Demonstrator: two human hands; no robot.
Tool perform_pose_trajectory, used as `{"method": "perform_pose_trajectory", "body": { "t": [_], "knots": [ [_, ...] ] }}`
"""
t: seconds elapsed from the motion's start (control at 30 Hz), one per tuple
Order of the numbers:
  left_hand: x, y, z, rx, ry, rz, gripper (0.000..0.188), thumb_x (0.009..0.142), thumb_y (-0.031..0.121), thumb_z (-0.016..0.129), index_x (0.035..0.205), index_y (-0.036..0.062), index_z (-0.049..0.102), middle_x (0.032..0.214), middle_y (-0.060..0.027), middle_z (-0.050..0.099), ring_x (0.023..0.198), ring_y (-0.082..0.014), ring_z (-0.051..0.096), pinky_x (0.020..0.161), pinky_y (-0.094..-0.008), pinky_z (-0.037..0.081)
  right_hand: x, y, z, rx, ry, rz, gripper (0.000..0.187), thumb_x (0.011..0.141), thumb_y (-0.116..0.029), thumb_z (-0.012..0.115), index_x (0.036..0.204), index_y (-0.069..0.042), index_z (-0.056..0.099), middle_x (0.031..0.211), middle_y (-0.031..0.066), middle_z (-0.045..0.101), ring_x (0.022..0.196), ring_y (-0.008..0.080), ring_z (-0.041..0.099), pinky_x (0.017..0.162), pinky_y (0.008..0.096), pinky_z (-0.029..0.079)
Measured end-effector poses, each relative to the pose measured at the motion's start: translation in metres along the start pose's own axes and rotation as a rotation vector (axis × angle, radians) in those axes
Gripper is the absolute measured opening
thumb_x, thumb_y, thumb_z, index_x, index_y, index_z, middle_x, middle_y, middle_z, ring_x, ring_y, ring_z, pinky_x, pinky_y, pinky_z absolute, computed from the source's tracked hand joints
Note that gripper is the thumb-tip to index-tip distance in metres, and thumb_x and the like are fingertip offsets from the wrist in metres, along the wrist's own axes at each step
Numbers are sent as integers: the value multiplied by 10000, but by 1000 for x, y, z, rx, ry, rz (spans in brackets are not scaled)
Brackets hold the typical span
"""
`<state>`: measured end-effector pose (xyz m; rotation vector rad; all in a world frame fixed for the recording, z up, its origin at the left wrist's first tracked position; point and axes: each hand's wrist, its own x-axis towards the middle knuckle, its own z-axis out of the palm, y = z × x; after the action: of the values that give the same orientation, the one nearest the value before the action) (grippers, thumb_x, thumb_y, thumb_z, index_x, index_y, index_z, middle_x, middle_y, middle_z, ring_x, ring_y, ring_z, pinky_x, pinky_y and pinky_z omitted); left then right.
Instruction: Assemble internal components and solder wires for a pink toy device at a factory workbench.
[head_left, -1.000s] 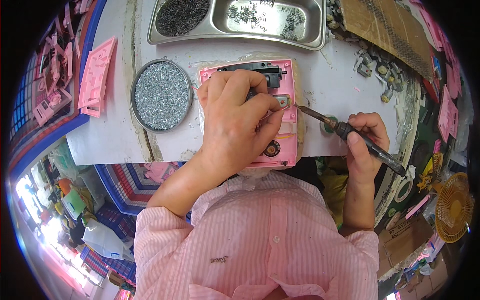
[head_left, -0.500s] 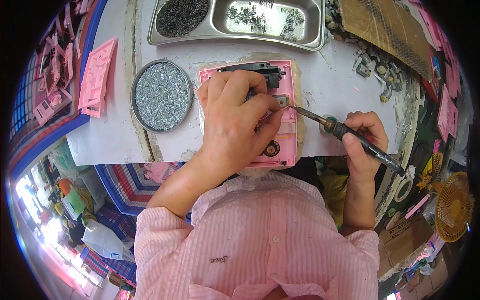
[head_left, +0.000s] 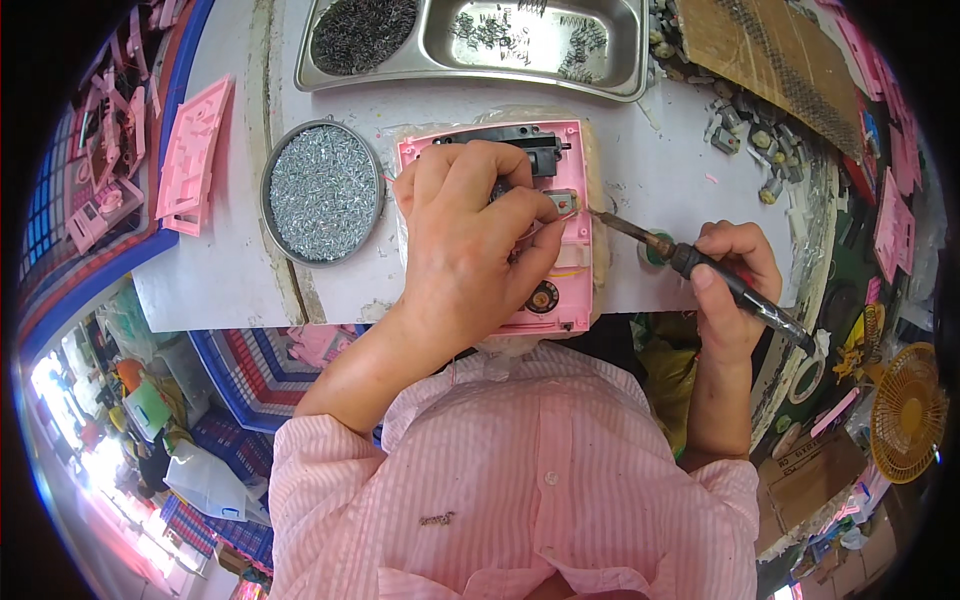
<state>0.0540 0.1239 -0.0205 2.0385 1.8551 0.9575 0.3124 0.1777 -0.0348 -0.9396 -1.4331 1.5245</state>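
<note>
Centrally in the frame, the left hand [head_left: 465, 225] lies palm down over a pink case [head_left: 583, 238], its thumb and forefinger pressed together, pinching a thin red wire [head_left: 568, 214] beside a small grey motor [head_left: 565, 200]; the fingertips hide part of what they grip. Right of centre, the right hand [head_left: 738, 290] is wrapped around the dark handle of a soldering iron [head_left: 725, 282], whose tip points left and sits just beside the motor's end; whether they touch, I cannot tell. The case rests in the middle of the frame near the lower edge of the white desk [head_left: 225, 285], with a black mechanism [head_left: 543, 152] along its upper part and a round black part [head_left: 543, 297] low on its right side. Left of the case stands a round dish [head_left: 379, 205] full of small metal pieces [head_left: 320, 190], and farther left, a pink panel [head_left: 196, 155] leans at a tilt. Along the top of the frame, a steel tray [head_left: 480, 76] holds dark springs [head_left: 365, 35]. At upper right, loose motors [head_left: 727, 140] lie scattered below a brown board [head_left: 775, 70]
</note>
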Motion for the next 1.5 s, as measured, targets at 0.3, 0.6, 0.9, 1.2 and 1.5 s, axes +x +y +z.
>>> {"method": "perform_pose_trajectory", "body": {
  "t": [0.3,0.6,0.9,1.2,1.5],
  "knots": [
    [0,0,0,6,-8,1,190,673,125,843,834,132,742,960,-6,565,916,-223,499,836,-377,328,2,1,-3,-9,30,-36,254,853,-114,769,1001,15,609,850,32,606,715,68,498,656,218,384],
    [0,1,-1,16,-10,9,191,682,124,844,841,134,740,967,-9,564,923,-220,504,841,-383,326,-1,-1,-3,4,37,-20,242,856,-89,758,1012,17,605,861,34,610,708,65,494,654,214,385],
    [0,0,0,5,-2,17,204,669,115,845,842,124,737,967,-18,568,921,-218,520,837,-384,329,-2,-1,-5,8,37,-21,244,854,-81,758,1017,18,608,866,30,609,701,57,482,643,213,374],
    [0,0,-1,17,-12,12,211,672,119,851,852,120,741,971,-22,567,921,-220,520,833,-385,332,-3,-2,-4,23,32,0,242,853,-74,753,1024,16,609,868,27,612,706,55,486,647,208,374],
    [0,1,-2,15,-13,19,198,687,120,848,856,119,743,972,-21,570,930,-228,517,841,-387,336,-3,0,-4,12,23,-7,249,852,-80,757,1028,17,611,858,25,614,710,53,490,651,205,376]
  ]
}}
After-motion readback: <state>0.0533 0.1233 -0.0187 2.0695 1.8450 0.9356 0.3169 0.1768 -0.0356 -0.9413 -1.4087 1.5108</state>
